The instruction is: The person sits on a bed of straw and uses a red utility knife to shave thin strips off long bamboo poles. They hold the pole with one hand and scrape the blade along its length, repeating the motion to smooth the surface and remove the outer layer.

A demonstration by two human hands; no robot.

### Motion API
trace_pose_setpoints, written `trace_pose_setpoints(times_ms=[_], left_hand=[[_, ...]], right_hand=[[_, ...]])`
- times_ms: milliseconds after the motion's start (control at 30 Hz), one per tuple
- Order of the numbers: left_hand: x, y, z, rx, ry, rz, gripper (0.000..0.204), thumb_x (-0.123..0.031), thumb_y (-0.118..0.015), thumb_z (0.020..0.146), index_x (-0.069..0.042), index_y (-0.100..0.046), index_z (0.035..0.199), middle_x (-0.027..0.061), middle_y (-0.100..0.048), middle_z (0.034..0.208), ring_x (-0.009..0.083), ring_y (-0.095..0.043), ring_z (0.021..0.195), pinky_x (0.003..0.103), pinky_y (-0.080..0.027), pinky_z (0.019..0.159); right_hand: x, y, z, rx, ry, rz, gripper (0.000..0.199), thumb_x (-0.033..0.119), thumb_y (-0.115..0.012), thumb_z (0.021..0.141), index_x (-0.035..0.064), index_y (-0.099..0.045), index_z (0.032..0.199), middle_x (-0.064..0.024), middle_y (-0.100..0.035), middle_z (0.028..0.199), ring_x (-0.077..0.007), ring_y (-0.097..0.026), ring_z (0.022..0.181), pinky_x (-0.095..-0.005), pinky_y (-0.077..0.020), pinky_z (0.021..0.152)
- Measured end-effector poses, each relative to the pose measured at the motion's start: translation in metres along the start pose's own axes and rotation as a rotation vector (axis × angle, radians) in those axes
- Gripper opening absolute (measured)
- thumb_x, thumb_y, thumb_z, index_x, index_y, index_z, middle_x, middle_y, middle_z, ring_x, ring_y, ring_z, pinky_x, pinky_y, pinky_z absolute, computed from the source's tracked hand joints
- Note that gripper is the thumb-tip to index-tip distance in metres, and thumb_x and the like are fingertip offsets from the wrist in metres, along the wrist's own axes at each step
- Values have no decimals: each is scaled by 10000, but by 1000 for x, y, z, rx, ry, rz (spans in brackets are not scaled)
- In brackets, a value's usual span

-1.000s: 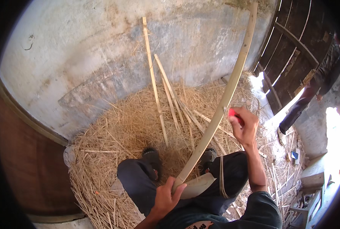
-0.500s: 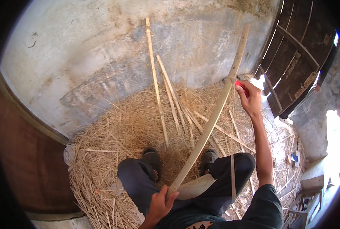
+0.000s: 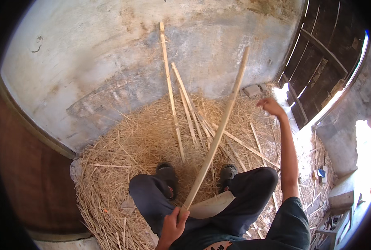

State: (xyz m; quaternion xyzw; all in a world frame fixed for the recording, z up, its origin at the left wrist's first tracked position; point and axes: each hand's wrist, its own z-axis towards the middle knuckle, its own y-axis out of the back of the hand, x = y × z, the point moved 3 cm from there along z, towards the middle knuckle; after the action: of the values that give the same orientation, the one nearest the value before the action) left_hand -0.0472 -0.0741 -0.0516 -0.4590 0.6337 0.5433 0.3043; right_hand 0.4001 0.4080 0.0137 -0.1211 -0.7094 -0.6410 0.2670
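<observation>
My left hand [image 3: 174, 225] is closed round the lower end of a long bamboo strip [image 3: 214, 148] by my lap. The strip slants up and away to the right, its narrow edge showing, with its far tip in front of the wall. My right hand [image 3: 272, 107] is off to the right of the strip, not touching it. It is blurred, its fingers curled, and what they hold, if anything, is hidden. Between my thighs lies a pale, smooth curved piece [image 3: 212, 206], partly under the strip.
Several split strips [image 3: 173, 100] lean on the stained wall [image 3: 123, 54] ahead. Straw-like shavings [image 3: 123, 166] cover the floor round my sandals [image 3: 166, 175]. A dark plank door [image 3: 325, 54] stands at far right, a brown panel [image 3: 31, 166] at left, and a crate [image 3: 331, 229] at lower right.
The bamboo strip has turned edge-on and its tip swung left. My right hand came away from it, and the red object it held no longer shows. A thin strip over my right knee is gone.
</observation>
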Motion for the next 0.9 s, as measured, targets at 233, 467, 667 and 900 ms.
trace_pose_setpoints(times_ms=[233, 467, 667, 900], left_hand=[[-1, -9, 41, 119, -42, -370, 354, -279, -519, 1154, -23, -559, 912, -10, -492, 656, 72, -427, 554, 279, -355, 526], [-46, -11, 63, 538, 110, -683, 557, -537, -365, 1166, -36, -550, 1010, -44, -399, 636, 42, -316, 501, 235, -262, 455], [-53, -18, 74, 779, 150, -862, 720, -687, -341, 1111, -17, -594, 1038, -32, -437, 619, 49, -346, 450, 213, -303, 415], [-82, -16, 81, 464, 22, -530, 661, -594, -375, 1136, 4, -645, 1052, -5, -496, 624, 115, -529, 524, 270, -459, 519]], right_hand=[[68, -80, -58, 140, 285, 208, 553, 526, -657, 1043, 87, -710, 1376, -107, -764, 1135, -166, -641, 775, -367, -535, 729], [207, -60, -136, 201, 168, 971, 562, 376, -673, 1071, 33, -566, 1503, -29, -727, 1011, -10, -336, 539, -210, -277, 504], [226, -62, -152, 43, 188, 1039, 560, 326, -781, 996, 40, -626, 1452, -23, -762, 1002, -32, -461, 636, -223, -373, 562], [208, -70, -143, -126, 229, 995, 552, 272, -804, 968, 6, -618, 1415, -26, -756, 1050, -25, -524, 635, -220, -416, 544]])
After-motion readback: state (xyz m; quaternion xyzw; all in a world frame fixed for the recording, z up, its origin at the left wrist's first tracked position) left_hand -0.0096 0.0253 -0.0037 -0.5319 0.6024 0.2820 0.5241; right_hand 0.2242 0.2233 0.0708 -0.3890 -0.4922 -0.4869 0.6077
